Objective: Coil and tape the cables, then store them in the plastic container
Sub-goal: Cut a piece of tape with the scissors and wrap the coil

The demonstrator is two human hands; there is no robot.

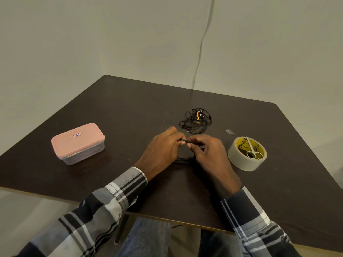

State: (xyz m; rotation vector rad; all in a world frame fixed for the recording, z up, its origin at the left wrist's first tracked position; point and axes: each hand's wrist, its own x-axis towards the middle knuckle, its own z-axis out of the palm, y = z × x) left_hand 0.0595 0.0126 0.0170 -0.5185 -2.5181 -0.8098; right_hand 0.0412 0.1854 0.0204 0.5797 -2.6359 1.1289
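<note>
At the middle of the dark table, my left hand (163,149) and my right hand (207,153) meet, and both pinch a thin black cable (182,140) between fingertips. More of that cable's loops lie under and between the hands near the table surface. Just beyond the hands lies a tangled black cable with a yellow part (195,118). A clear plastic container with a pink lid (78,142) stands closed at the left. A roll of tape (246,153) lies flat at the right, with small scissors (253,152) resting on top of it.
The dark table (130,108) sits in a room corner with plain walls behind it. A thin wire (200,49) hangs down the wall to the table's back edge. A small scrap of clear tape (229,131) lies behind the roll.
</note>
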